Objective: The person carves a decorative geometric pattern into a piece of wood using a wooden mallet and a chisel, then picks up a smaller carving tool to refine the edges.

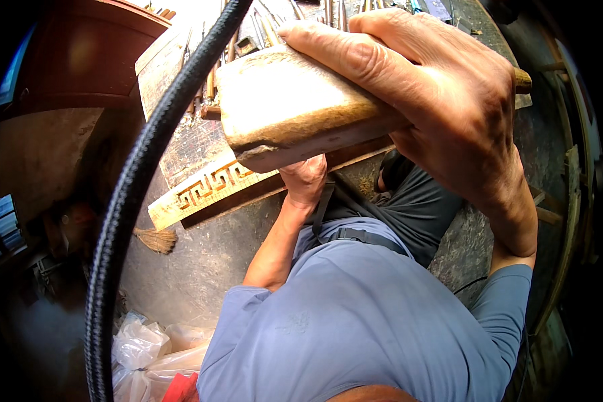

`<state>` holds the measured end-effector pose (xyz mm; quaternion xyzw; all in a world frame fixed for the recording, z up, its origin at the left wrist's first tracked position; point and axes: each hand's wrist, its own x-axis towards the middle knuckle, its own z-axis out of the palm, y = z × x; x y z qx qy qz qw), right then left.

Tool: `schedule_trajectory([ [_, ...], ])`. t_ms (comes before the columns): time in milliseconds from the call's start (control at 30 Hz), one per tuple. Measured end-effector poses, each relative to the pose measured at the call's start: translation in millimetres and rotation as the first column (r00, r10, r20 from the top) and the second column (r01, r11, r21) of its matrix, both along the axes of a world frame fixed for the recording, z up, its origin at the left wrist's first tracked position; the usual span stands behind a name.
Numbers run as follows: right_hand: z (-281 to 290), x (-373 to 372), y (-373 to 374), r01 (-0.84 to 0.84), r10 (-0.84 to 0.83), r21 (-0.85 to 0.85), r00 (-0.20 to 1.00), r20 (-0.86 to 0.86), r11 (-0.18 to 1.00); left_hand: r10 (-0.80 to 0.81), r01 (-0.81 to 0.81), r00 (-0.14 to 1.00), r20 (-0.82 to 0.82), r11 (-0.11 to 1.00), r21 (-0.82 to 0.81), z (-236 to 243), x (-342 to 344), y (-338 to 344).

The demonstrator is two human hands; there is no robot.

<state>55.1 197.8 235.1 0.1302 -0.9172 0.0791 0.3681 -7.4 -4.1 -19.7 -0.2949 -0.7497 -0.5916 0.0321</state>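
My right hand [442, 100] is raised close to the camera, closed round a thick wooden mallet [308, 110]. Its index finger lies along the pale, worn block, and a short brown stub sticks out beyond the hand. Below the mallet, my left hand [305, 179] is closed at the near edge of the bench. The mallet covers its fingertips and whatever they grip. Beside it lies a long light-wood board [211, 189] carved with an angular, maze-like pattern. Part of the board is hidden behind the mallet.
Several chisels [268, 30] and other hand tools lie at the back of the worn workbench [164, 70] among wood chips. A black braided cable [137, 167] crosses the left side of the picture. A straw brush [156, 240] and plastic bags [141, 345] are at the lower left.
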Motion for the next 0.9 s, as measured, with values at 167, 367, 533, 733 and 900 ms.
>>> schedule_trajectory([
  [167,-1.7,-0.1,-1.2,0.002,-0.002,0.006,1.000,-0.004,1.000,-0.014,0.014,1.000,0.024,1.000,0.005,1.8,-1.0,0.0],
  [367,-3.3,-3.9,-2.5,-0.003,0.004,0.006,1.000,-0.009,1.000,-0.007,0.007,1.000,-0.019,1.000,-0.005,-0.7,-3.1,1.0],
  [533,-5.1,-2.8,-0.5,0.004,-0.004,0.009,1.000,-0.016,1.000,-0.030,0.027,0.998,0.060,0.998,0.049,1.1,0.6,7.1],
  [733,-6.3,-3.0,0.2,0.004,-0.004,0.011,1.000,-0.031,1.000,-0.044,0.042,0.995,0.085,0.999,0.024,3.5,-4.2,3.3],
  [900,-8.1,-2.0,1.1,0.004,-0.003,0.012,0.999,-0.035,1.000,-0.058,0.055,0.995,0.085,0.998,0.037,-0.2,-3.5,4.2],
])
